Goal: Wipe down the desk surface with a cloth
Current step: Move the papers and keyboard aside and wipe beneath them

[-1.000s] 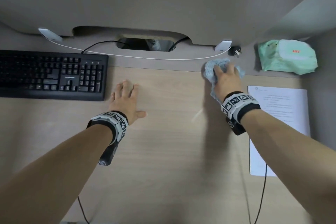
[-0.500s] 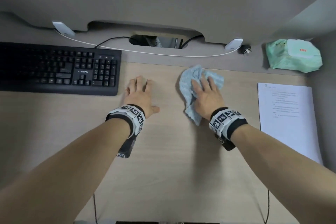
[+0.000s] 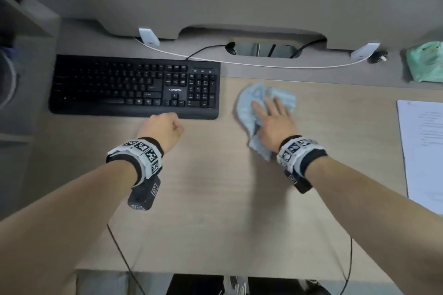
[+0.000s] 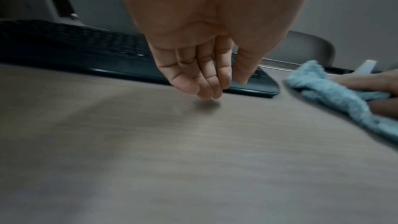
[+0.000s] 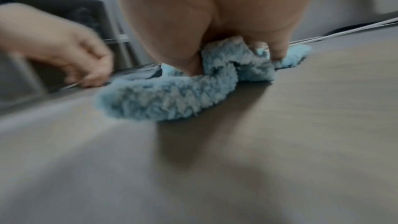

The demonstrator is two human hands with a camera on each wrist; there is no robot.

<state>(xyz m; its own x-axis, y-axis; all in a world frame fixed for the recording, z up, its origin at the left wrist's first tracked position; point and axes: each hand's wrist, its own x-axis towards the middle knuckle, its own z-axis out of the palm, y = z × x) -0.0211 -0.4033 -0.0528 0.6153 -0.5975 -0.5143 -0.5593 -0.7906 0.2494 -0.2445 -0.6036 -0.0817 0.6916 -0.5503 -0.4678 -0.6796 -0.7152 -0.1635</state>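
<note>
Pale wood-grain surface (image 3: 215,211) carried a black keyboard (image 3: 134,86) at the left rear, a printed sheet (image 3: 424,151) at the right edge and a green wipes packet (image 3: 425,61) in the right rear corner. The blue cloth (image 3: 249,105) lay bunched on the surface just right of the keyboard, pinned under the right hand (image 3: 273,120), whose fingers were spread flat over it; this grip was a pressing one, not a closed one. The left hand (image 3: 163,130) hung just above the surface in front of the keyboard, fingers loosely curled and holding nothing, as the left wrist view confirmed. Compared with a second earlier, the cloth had travelled leftward from the rear strip near the white cable (image 3: 239,62) to the keyboard's side, and the left hand had lifted from a flat palm-down rest. By judgement, one sweep of the rear band was finishing; the near area and the ground under the keyboard remained unwiped.
</note>
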